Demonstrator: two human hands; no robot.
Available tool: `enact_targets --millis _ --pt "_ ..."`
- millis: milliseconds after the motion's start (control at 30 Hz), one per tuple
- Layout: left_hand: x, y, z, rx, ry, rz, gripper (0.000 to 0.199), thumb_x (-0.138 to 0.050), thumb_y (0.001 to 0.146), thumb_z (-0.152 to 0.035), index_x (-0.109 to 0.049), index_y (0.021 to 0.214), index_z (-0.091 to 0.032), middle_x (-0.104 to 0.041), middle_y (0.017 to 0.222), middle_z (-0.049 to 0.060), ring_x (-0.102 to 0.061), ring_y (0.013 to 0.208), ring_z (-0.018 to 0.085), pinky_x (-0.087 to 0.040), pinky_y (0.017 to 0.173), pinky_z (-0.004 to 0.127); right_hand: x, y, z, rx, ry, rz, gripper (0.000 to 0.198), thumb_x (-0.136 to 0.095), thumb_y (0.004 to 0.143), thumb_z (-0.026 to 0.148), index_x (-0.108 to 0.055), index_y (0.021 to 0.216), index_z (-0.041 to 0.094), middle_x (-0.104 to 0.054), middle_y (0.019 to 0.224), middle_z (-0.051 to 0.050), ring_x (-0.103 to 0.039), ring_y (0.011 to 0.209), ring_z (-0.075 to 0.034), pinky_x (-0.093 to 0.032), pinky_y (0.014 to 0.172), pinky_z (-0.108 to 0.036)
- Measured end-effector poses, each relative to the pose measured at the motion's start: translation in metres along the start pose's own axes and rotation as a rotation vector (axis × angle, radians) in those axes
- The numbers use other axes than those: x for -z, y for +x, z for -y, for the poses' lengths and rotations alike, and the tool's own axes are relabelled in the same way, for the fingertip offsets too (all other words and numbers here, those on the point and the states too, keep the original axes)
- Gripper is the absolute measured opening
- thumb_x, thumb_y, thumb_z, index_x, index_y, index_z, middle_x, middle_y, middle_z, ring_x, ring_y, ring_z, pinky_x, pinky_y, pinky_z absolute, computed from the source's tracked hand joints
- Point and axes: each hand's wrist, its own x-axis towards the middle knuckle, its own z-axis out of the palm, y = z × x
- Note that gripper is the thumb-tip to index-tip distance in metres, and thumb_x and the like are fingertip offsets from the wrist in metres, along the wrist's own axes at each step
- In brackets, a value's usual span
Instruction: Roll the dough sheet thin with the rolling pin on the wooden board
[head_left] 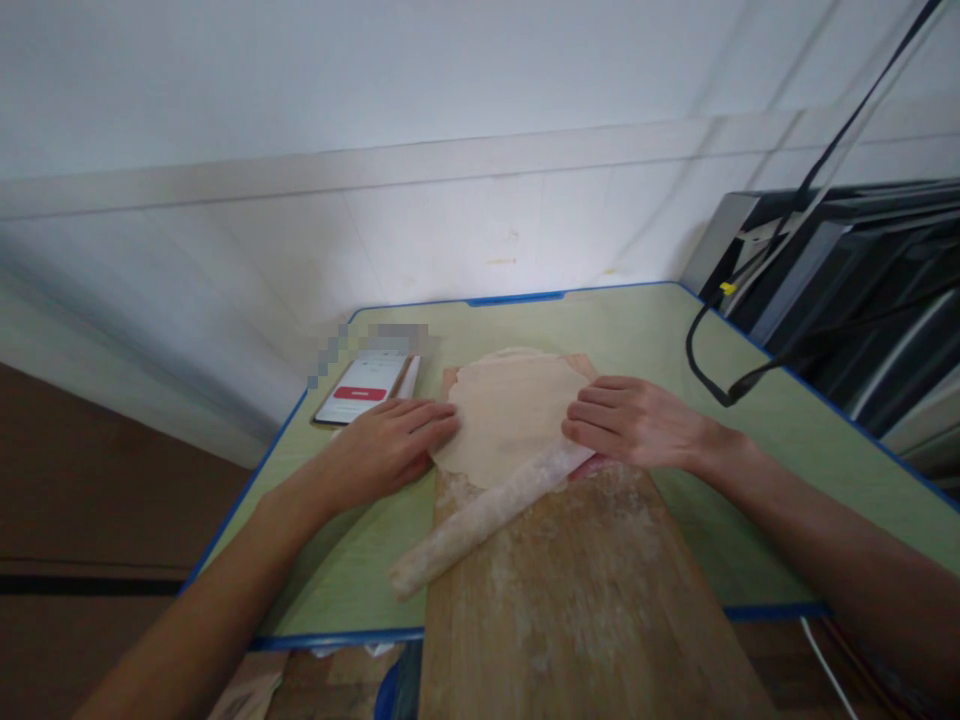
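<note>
A thin, roughly round sheet of dough (pixel 510 410) lies over the far end of a floury wooden board (pixel 540 580). My left hand (pixel 401 442) is closed at the dough's left edge, fingertips together on it. On the right edge, my right hand (pixel 634 422) curls its fingers over the dough, with the thumb side hidden. A flour-dusted rolling pin (pixel 480 525) rests slantwise across the board, below the dough. Its upper end reaches under my right hand, and its lower end sticks out past the board's left side. A small reddish patch (pixel 589 466) shows beside that upper end.
A phone (pixel 364 385) with a lit screen lies on the green, blue-edged table (pixel 637 320), left of the dough. A dark cable (pixel 705 370) loops onto the table's right side. Dark flat panels (pixel 832 270) lean at the right. A white wall (pixel 420 230) stands behind.
</note>
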Motion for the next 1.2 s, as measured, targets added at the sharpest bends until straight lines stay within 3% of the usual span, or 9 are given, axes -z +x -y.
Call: enact_targets --millis 233,467,600,733,933,1067,1200 --pt "-0.007 -0.003 0.003 -0.072 0.002 -0.086 0.034 -0.033 0.094 -0.012 -0.057 0.119 -0.012 -0.063 0.122 0.014 -0.059 0.111 0.021 -0.047 0.093 0.038 0.004 0.002 0.002 0.019 -0.026 -0.041 0.042 -0.033 0.098 0.037 -0.058 0.070 0.017 -0.058 0.062 -0.001 -0.050 0.060 -0.016 -0.036 0.056 -0.029" --pt "-0.001 -0.005 0.003 -0.116 0.160 -0.173 0.039 -0.025 0.096 -0.009 -0.062 0.108 -0.009 -0.068 0.112 0.013 -0.066 0.100 0.019 -0.052 0.085 0.032 0.010 -0.001 0.000 0.053 -0.069 -0.123 0.040 -0.033 0.099 0.031 -0.058 0.071 0.019 -0.062 0.067 -0.002 -0.051 0.060 -0.014 -0.037 0.057 -0.029" --pt "0.000 -0.003 -0.003 -0.109 0.166 -0.265 0.034 -0.030 0.096 -0.012 -0.064 0.102 -0.011 -0.071 0.107 0.012 -0.068 0.095 0.019 -0.054 0.081 0.031 0.014 -0.003 -0.004 0.049 -0.118 -0.153 0.037 -0.034 0.098 0.024 -0.059 0.071 0.019 -0.063 0.066 -0.001 -0.052 0.059 -0.013 -0.040 0.056 -0.028" --pt "0.002 0.001 -0.020 -0.115 0.076 -0.335 0.028 -0.036 0.096 -0.014 -0.063 0.103 -0.014 -0.072 0.104 0.009 -0.068 0.095 0.018 -0.054 0.082 0.032 0.017 -0.008 -0.008 0.031 -0.158 -0.154 0.031 -0.042 0.096 0.034 -0.060 0.075 0.019 -0.063 0.066 -0.001 -0.054 0.061 -0.013 -0.042 0.057 -0.028" --pt "0.007 0.008 -0.043 -0.275 -0.173 -0.287 0.039 -0.022 0.099 -0.015 -0.060 0.106 -0.012 -0.072 0.103 0.010 -0.067 0.098 0.017 -0.053 0.084 0.031 0.022 -0.016 -0.010 0.002 -0.203 -0.192 0.029 -0.039 0.096 0.036 -0.060 0.083 0.022 -0.064 0.069 0.000 -0.057 0.065 -0.014 -0.045 0.063 -0.030" --pt "0.006 0.009 -0.040 -0.301 -0.273 -0.268 0.033 -0.029 0.097 -0.017 -0.062 0.101 -0.012 -0.072 0.101 0.012 -0.067 0.099 0.019 -0.052 0.086 0.031 0.025 -0.015 -0.010 0.028 -0.203 -0.251 0.030 -0.042 0.095 0.037 -0.061 0.079 0.021 -0.063 0.064 0.000 -0.056 0.061 -0.013 -0.046 0.061 -0.029" --pt "0.003 0.005 -0.037 -0.276 -0.335 -0.169 0.027 -0.037 0.093 -0.016 -0.061 0.106 -0.013 -0.069 0.109 0.013 -0.063 0.105 0.018 -0.048 0.094 0.032 0.024 -0.017 -0.011 -0.024 -0.227 -0.223 0.034 -0.041 0.094 0.043 -0.062 0.080 0.022 -0.063 0.063 0.000 -0.056 0.060 -0.014 -0.046 0.060 -0.029"
